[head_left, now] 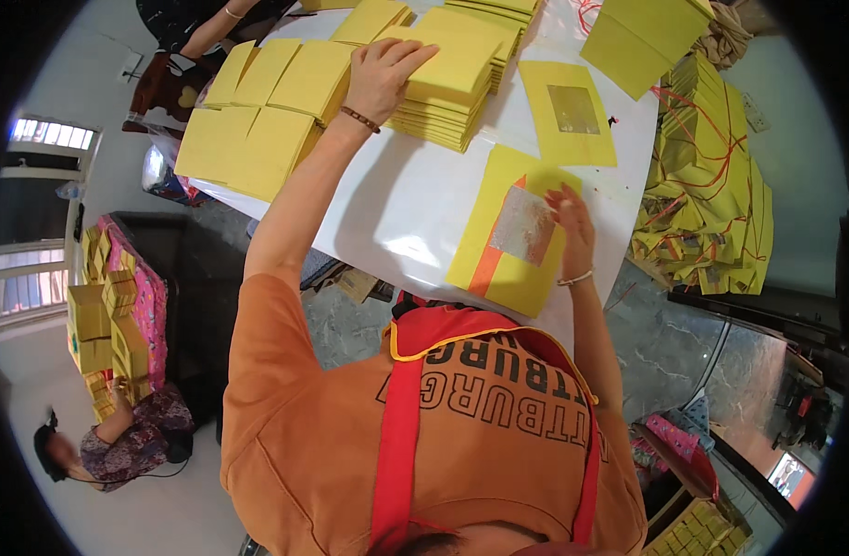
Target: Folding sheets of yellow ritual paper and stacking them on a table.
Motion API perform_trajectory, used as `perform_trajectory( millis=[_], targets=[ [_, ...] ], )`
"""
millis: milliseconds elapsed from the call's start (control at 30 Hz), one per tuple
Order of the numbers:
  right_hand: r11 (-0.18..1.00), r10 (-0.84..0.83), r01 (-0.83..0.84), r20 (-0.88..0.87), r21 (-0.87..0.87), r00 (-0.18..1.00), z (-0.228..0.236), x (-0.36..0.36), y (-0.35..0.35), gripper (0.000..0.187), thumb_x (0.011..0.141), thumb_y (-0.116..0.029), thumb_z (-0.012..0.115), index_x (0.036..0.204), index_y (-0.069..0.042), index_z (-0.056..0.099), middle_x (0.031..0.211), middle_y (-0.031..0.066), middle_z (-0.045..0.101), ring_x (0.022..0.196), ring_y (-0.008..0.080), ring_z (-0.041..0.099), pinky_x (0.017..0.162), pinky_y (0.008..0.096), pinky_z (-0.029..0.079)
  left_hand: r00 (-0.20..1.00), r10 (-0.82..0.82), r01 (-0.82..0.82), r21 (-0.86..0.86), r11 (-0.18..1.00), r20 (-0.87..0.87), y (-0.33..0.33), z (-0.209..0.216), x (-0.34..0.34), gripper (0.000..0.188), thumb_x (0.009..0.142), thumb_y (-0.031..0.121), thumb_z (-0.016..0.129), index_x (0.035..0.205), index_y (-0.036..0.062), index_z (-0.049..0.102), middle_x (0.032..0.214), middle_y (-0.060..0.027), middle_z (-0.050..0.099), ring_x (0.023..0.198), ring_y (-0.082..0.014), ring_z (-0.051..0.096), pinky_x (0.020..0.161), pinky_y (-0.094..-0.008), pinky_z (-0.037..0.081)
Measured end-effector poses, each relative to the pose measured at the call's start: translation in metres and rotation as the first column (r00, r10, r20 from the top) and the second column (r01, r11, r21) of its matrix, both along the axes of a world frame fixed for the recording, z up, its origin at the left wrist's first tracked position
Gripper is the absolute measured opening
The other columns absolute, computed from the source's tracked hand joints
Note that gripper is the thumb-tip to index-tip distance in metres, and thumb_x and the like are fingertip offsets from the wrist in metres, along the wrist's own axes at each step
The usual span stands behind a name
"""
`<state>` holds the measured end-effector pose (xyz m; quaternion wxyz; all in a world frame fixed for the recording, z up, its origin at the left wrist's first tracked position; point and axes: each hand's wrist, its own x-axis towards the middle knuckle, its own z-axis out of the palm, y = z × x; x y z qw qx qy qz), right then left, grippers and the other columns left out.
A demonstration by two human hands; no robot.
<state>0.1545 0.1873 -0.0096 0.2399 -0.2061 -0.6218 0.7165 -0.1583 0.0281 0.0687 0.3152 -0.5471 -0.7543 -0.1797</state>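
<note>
My left hand point(384, 79) is at the near left edge of a yellow folded paper piece point(461, 63), its fingers over the top and its thumb side hidden. Below that piece is a neat stack of the same yellow pieces point(432, 125). Close to me on the table lies a flat yellow sheet point(517, 269) with a greyish, shiny rectangular patch point(524, 227) and an orange strip point(487, 262) along one side. Over the right edge of this patch hovers my right hand point(572, 221), fingers somewhat spread and slightly blurred, with nothing visible in them.
Another yellow sheet with a patch point(540, 88) lies beyond on the white table point(369, 227). Several yellow stacks point(248, 148) fill its left side. Tied yellow bundles point(707, 185) are piled at right. Another person's arm point(211, 32) reaches in at far left; a second person point(132, 435) sits further off.
</note>
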Motion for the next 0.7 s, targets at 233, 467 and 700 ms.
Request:
perform_trajectory(
  millis=[233,467,700],
  targets=[
    [0.991,0.121,-0.120,-0.024,0.056,0.992,-0.024,-0.061,-0.022,0.031,0.089,-0.012,0.054,0.117,0.001,0.054,0.110,0.0119,0.060,0.103,0.0161,0.056,0.089,0.0277,0.043,0.991,0.008,0.035,-0.311,0.950,0.135,0.004,-0.049,-0.028,0.057,0.072,0.000,0.057,0.124,0.0224,0.050,0.117,0.0015,0.054,0.108,-0.0214,0.047,0.088,-0.0399,0.033],
    [0.921,0.121,-0.215,0.285,0.326,0.951,-0.005,-0.128,-0.027,0.033,0.090,-0.011,0.050,0.122,-0.005,0.051,0.115,0.0076,0.058,0.100,0.0142,0.056,0.088,0.0255,0.043,0.986,0.023,0.081,-0.594,0.800,0.165,0.007,-0.040,-0.028,0.061,0.071,0.000,0.055,0.128,0.0190,0.044,0.126,-0.0017,0.048,0.115,-0.0235,0.043,0.093,-0.0422,0.031],
    [0.947,0.112,-0.177,0.242,0.266,0.964,-0.013,-0.139,-0.035,0.035,0.087,-0.011,0.051,0.122,-0.007,0.052,0.115,0.0056,0.058,0.095,0.0154,0.056,0.084,0.0255,0.044,0.948,0.137,0.087,-0.649,0.756,0.287,0.004,-0.032,-0.017,0.072,0.068,0.005,0.057,0.135,0.0201,0.034,0.134,-0.0038,0.041,0.120,-0.0260,0.038,0.093,-0.0444,0.032]
  ],
)
